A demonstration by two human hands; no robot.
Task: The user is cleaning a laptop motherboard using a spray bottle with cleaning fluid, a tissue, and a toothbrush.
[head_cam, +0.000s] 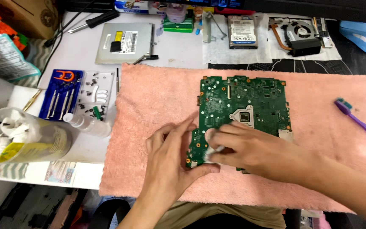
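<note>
Circuit board [244, 110]: green, lying flat on the pink towel [157, 97] at the middle of the desk, component side up, with a bare metal-framed socket near its centre.
Left hand [170, 161]: fingers spread and pressed on the towel and the board's lower left corner, bracing it; nothing is gripped.
Right hand [250, 148]: fingers pinched on a small white wipe [210, 146], pressing it against the board's lower left area.
Risk, snagging: the wipe looks fibrous; dragged over solder points and small parts, it is likely to leave lint or catch a component.
Risk, pressure: the soft towel gives under the board, so hard rubbing could flex it and strain joints.
Risk, sliding: only one corner is braced; a strong stroke may rotate the board or bunch the towel.
Risk, static: bare hands on terry cloth, no wrist strap visible; discharge to the board is possible.
Risk, surroundings: a small clear bottle [87, 123] lies on its side just off the towel's left edge beside a tray of loose screws [95, 91]; an elbow sweep could scatter them.
Purple toothbrush [361, 123]: on the towel, well apart to the right.
</note>
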